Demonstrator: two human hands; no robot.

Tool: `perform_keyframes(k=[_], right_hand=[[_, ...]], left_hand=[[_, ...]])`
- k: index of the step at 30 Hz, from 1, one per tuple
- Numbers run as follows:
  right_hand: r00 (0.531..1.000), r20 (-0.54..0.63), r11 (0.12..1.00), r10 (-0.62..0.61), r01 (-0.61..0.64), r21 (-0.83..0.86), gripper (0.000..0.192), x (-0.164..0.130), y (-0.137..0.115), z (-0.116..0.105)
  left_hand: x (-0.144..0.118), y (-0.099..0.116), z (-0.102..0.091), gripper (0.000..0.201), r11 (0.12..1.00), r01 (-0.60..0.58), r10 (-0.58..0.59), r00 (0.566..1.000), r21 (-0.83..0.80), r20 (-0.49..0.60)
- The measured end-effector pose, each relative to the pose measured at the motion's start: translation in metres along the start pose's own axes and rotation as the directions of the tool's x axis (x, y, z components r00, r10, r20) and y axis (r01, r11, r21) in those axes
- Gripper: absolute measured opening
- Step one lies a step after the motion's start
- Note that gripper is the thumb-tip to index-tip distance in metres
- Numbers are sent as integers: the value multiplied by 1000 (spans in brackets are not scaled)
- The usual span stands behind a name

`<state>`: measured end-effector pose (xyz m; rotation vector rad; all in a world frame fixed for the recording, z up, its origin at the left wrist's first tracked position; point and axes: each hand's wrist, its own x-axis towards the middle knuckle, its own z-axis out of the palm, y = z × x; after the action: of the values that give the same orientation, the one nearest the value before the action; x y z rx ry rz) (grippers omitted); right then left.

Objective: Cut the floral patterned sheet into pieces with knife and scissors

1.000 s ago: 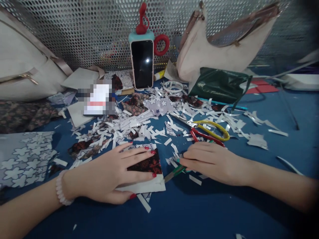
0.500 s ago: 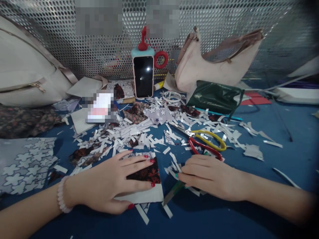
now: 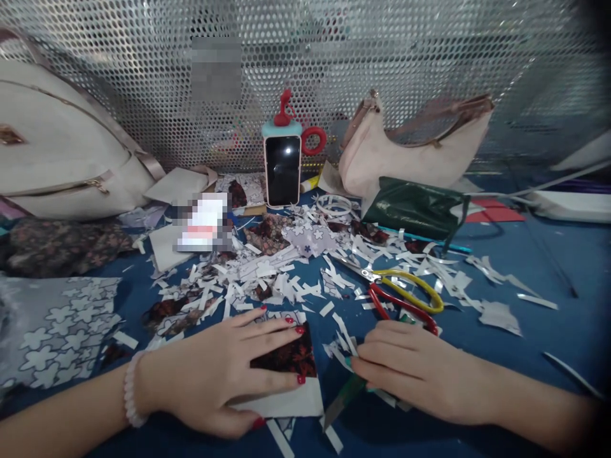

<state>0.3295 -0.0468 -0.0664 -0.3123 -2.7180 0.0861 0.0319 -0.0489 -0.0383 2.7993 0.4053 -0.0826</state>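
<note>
At six o'clock on the blue tabletop (image 3: 405, 445), the left hand (image 3: 219, 369), fingers spread, presses a flat white patch with a dark-red print (image 3: 298, 353); the right hand (image 3: 424, 372) curls around a green-handled, metal-bladed tool (image 3: 344, 395), its tip near the patch's four-o'clock corner. The patch looks light, thin and easily creased, best held by its plain white edge. Loose white strips (image 3: 264, 268) crowd its ten-to-one side; yellow-and-red-handled steel scissors (image 3: 369, 275) lie at two o'clock.

Left hand (image 3: 214, 369) flat on patterned piece (image 3: 296, 356); right hand (image 3: 424, 372) gripping green-handled blade (image 3: 342, 399).
</note>
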Motion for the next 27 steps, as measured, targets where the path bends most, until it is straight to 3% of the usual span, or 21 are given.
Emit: perform_keyframes(k=[8, 14, 17, 21, 27], right_hand=[[1000, 21, 1000, 17, -17, -24, 36, 0, -2, -4], [999, 32, 1000, 1, 0, -22, 38, 2, -2, -8], [1000, 11, 1000, -26, 26, 15, 40, 4, -1, -11], [998, 37, 998, -45, 43, 45, 35, 2, -1, -10], [998, 60, 999, -29, 27, 46, 26, -2, 1, -5]], left_hand=[[0, 7, -6, 46, 998, -59, 59, 998, 8, -6], [8, 29, -12, 62, 995, 96, -96, 995, 26, 9], [11, 35, 2, 54, 983, 128, -118, 989, 129, -84], [11, 35, 28, 59, 945, 142, -93, 980, 293, -176], [12, 30, 49, 65, 941, 219, -159, 959, 256, -236]])
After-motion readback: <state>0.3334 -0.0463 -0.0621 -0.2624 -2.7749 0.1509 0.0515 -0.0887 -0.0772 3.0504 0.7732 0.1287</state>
